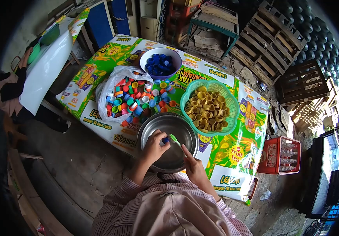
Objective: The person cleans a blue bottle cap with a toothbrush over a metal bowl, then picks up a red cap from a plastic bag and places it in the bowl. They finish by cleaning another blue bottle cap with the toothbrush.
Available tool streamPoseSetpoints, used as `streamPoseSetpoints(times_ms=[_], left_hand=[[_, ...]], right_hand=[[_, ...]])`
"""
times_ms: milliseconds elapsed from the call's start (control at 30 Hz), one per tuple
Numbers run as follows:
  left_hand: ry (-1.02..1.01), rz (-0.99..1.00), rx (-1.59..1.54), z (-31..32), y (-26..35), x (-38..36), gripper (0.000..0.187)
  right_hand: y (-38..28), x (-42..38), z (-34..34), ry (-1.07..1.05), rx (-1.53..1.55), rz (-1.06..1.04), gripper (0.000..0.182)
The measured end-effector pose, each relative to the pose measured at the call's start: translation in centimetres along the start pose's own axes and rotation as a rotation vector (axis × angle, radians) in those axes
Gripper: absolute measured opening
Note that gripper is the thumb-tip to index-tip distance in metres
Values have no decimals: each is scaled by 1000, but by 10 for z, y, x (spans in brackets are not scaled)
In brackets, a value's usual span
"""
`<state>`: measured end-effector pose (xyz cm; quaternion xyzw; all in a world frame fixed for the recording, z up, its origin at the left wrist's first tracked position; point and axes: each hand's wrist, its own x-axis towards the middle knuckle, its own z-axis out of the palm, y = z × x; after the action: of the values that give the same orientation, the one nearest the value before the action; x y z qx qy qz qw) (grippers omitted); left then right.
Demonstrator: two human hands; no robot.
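My left hand (153,147) is closed on a blue bottle cap (165,140), held over a metal bowl (142,135). In my right hand (195,167) is a slim green toothbrush (173,138), its head pointing at the cap; its bristles are too small to make out. Behind the metal bowl, a white plastic bag (103,100) lies open with many mixed-colour bottle caps (140,100) spilling out. To the right stands a green plastic basket (186,104) full of yellow caps (208,110). Dark blue caps (161,65) fill a white bowl (143,59) farther back.
A bright printed plastic sheet (226,155) covers the table. A red crate (279,155) of bottles stands at the right. Wooden pallets (267,37) and a green-framed small table (212,21) are behind. At the left, another person's hand (26,57) is beside a green object.
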<state>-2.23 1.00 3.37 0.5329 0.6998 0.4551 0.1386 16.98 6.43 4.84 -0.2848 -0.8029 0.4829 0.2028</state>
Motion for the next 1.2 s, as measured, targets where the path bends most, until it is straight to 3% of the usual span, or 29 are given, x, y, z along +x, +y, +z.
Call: streamPoseSetpoints(times_ms=[33,100,333,500,933,1033,1067,1200], left_hand=[[2,1,-2,2,-1,-1,15],[-15,-60,-141,3,-3,-3,15],[49,-102,-173,-3,10,-1,12],[169,96,-149,-18,29,5,12],[157,100,-67,-27,40,9,14],[-223,-208,-81,-11,-1,-3,19],[-299,-214,-30,-7,-17,-5,19],[-222,-219,-102,-24,-16,58,17]], right_hand=[[-2,2,-4,-38,-48,91,55],[-3,1,-6,-24,-50,51,55],[2,6,-7,68,-169,17,55],[-15,0,-17,50,-75,90,54],[-21,-1,-16,55,-51,138,52],[-14,-2,-13,52,-75,126,52],[-13,-1,-13,48,-83,118,52],[-11,0,-12,92,-108,88,51]])
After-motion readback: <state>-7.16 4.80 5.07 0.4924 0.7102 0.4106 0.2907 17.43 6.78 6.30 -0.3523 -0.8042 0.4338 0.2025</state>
